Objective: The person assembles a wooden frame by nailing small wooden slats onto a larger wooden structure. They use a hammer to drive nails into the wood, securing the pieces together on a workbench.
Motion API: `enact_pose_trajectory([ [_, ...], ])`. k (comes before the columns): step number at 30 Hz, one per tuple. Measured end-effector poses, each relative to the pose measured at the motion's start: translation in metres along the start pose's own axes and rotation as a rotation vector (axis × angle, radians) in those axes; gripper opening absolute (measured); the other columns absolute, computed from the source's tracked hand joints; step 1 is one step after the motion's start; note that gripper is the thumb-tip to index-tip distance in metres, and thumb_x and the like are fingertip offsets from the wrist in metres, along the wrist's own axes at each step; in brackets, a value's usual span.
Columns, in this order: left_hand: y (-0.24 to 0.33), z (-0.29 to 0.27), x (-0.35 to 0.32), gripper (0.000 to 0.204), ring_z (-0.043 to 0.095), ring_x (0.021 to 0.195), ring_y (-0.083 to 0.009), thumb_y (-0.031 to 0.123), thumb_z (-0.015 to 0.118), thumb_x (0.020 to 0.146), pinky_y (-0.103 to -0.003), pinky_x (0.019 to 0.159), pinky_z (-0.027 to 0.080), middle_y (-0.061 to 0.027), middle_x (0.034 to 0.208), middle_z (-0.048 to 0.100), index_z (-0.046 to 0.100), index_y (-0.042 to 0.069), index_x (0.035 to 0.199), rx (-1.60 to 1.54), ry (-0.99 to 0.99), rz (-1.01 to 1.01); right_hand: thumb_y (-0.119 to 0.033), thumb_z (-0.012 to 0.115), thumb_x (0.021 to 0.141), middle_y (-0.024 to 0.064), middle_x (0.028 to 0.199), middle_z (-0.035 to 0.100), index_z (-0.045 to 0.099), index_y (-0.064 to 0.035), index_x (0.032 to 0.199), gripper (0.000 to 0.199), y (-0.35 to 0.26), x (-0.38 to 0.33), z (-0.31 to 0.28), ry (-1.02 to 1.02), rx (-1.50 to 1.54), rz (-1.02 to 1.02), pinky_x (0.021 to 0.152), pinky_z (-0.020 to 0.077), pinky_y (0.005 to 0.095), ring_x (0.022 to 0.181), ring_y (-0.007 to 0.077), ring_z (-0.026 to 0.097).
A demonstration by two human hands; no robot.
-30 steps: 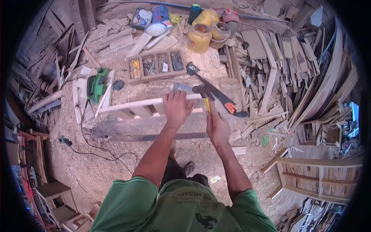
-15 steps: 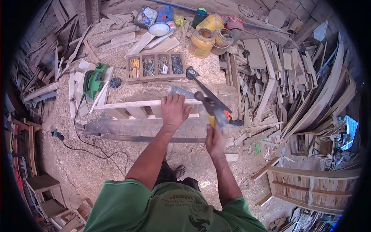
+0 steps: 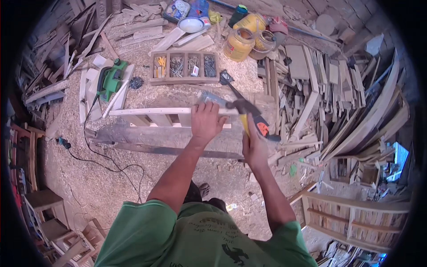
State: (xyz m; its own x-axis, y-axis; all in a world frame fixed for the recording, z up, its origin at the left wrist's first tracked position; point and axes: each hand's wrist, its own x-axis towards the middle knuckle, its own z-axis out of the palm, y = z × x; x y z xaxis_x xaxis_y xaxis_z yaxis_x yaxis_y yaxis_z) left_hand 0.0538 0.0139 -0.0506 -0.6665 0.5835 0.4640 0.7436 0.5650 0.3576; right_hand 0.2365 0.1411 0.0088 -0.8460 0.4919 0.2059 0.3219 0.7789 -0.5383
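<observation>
Across the low bench lies a slim wooden frame, a pale long rail with several short crosspieces under it. My left hand grips the rail near its right end, fingers over the far side. A hammer with a dark head and yellow handle is in my right hand, closed round the grip. Its head is at the rail's right end; whether it touches the wood I cannot tell. Just beyond my left fingers lies a bluish see-through piece. A long dark tool with an orange part lies behind the hammer.
A divided wooden box of nails stands beyond the frame. To its left sits a green power planer with a trailing cord. Yellow jars and a white bowl are farther back. Scrap wood is piled right, near a slatted frame.
My right hand has moved forward and the hammer head has swung round to lie more level by the rail's end. My left hand keeps its hold. The whole view has shifted slightly.
</observation>
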Motion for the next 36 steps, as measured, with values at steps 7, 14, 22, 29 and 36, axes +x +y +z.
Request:
enact_pose_trajectory([
  [7,-0.014,0.003,-0.009,0.049,0.062,0.106,-0.0324,0.049,0.084,0.084,-0.052,0.099,0.043,-0.0102,0.109,0.067,0.071,0.009,0.11,0.046,0.038,-0.004,-0.011,0.06,0.113,0.0171,0.095,0.072,0.043,-0.0045,0.17,0.06,-0.055,0.016,-0.04,0.457,0.224,-0.247,0.065,0.0544,0.0362,0.072,0.0282,0.068],
  [14,-0.004,0.01,-0.012,0.049,0.062,0.103,-0.0333,0.051,0.082,0.087,-0.052,0.096,0.044,-0.01,0.108,0.067,0.071,0.009,0.108,0.044,0.099,0.038,-0.021,0.062,0.113,0.0171,0.089,0.069,0.048,0.0019,0.162,0.055,-0.025,-0.015,-0.014,-0.132,-0.255,-0.076,0.066,0.0564,0.0382,0.069,0.0231,0.068],
  [22,-0.007,0.005,-0.009,0.05,0.062,0.102,-0.0323,0.054,0.082,0.087,-0.052,0.097,0.043,-0.0091,0.106,0.067,0.07,0.009,0.107,0.089,0.098,0.039,-0.02,0.059,0.115,0.0091,0.089,0.065,0.034,0.0049,0.167,0.062,-0.064,-0.017,-0.018,0.459,0.535,-0.219,0.064,0.0497,0.029,0.072,0.0135,0.058],
  [29,-0.002,0.007,-0.007,0.05,0.062,0.103,-0.032,0.054,0.082,0.086,-0.051,0.095,0.044,-0.0088,0.108,0.068,0.072,0.01,0.108,0.06,0.077,0.025,-0.006,0.063,0.11,0.0268,0.096,0.072,0.05,-0.004,0.164,0.056,-0.022,-0.013,-0.001,-0.026,0.043,0.115,0.07,0.0566,0.0407,0.075,0.0233,0.069],
  [36,-0.008,0.009,-0.017,0.052,0.063,0.105,-0.0317,0.056,0.08,0.088,-0.051,0.093,0.043,-0.0097,0.111,0.069,0.073,0.009,0.112,0.088,0.064,0.026,-0.031,0.061,0.115,0.007,0.076,0.058,0.064,0.0022,0.105,0.035,-0.082,-0.002,-0.069,0.56,0.659,-0.248,0.058,0.0445,0.0269,0.063,0.0139,0.053],
])
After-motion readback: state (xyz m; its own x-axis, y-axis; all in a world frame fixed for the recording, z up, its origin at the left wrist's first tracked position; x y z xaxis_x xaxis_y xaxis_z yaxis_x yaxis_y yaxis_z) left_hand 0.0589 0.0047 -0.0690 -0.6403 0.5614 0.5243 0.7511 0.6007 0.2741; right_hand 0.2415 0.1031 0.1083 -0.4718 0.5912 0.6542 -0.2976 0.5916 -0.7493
